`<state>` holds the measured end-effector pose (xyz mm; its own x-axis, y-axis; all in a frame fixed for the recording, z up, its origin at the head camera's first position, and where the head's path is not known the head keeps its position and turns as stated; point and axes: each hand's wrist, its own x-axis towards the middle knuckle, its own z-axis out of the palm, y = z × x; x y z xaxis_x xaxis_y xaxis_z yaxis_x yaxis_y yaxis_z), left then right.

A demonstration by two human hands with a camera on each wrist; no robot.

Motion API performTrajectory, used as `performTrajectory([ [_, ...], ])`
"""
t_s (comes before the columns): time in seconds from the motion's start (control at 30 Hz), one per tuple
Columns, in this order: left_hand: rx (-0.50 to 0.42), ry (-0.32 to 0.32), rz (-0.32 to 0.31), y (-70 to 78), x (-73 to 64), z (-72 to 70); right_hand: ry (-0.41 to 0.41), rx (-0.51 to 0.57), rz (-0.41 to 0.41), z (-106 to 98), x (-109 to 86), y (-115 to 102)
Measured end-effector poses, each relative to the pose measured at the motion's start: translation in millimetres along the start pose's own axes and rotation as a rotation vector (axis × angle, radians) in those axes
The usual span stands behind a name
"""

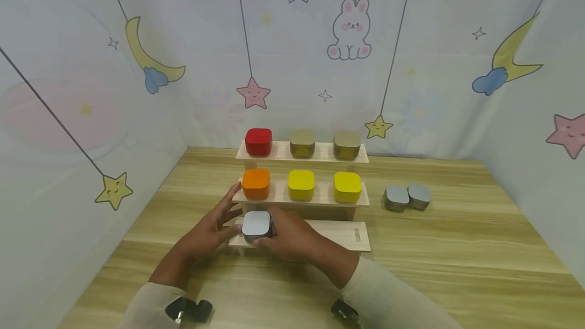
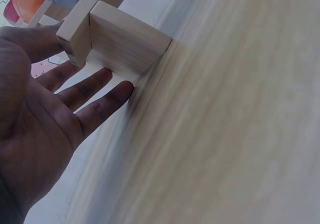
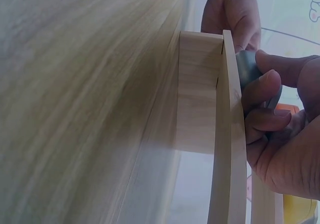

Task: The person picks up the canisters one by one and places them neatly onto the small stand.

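Note:
A three-step pale wooden rack (image 1: 335,230) stands on the table. At the left end of its lowest step is a grey rounded-square block (image 1: 256,223), which my right hand (image 1: 292,235) grips from the right between thumb and curled fingers. In the right wrist view, the same grey block (image 3: 246,66) shows partly behind those fingers. My left hand (image 1: 205,232) is at the rack's left end, its fingers spread and extended. The left thumb tip lies by the step's end, close to the block; whether it touches the block, I cannot tell.
The middle step carries an orange block (image 1: 256,184) and two yellow blocks (image 1: 301,185). On the top step sit a red block (image 1: 258,142) and two olive blocks (image 1: 302,143). Two grey blocks (image 1: 396,198) lie right of the rack. Printed fabric walls (image 1: 292,65) surround the table.

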<state>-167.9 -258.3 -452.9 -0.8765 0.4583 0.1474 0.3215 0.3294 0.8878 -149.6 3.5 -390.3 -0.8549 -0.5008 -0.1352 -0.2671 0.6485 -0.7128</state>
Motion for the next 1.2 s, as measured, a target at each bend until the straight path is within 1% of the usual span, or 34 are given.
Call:
performTrajectory([
  [0.37,-0.01,-0.003,-0.001,-1.6,1.2,0.4,-0.013,-0.01,0.006,-0.2,1.7,-0.2],
  [0.63,-0.01,-0.002,0.011,-0.8,1.6,2.1,-0.019,0.044,-0.01,-4.9,-4.8,2.4],
  [0.7,-0.009,-0.001,0.009,-0.9,1.6,2.3,-0.009,0.043,-0.031,-5.9,-7.3,3.6],
  [0.8,-0.005,0.002,0.003,-0.3,1.6,2.7,0.0,0.032,-0.044,-8.3,-13.0,5.6],
  [0.9,0.003,0.011,-0.016,1.5,1.0,2.8,-0.004,0.008,-0.039,-11.4,-21.0,9.3],
  [1.03,0.002,0.023,-0.048,3.6,0.2,2.8,-0.015,-0.031,-0.035,-18.5,-35.5,14.8],
  [1.2,-0.004,0.023,-0.075,3.9,0.1,2.9,-0.01,-0.04,-0.071,-31.3,-55.3,21.3],
])
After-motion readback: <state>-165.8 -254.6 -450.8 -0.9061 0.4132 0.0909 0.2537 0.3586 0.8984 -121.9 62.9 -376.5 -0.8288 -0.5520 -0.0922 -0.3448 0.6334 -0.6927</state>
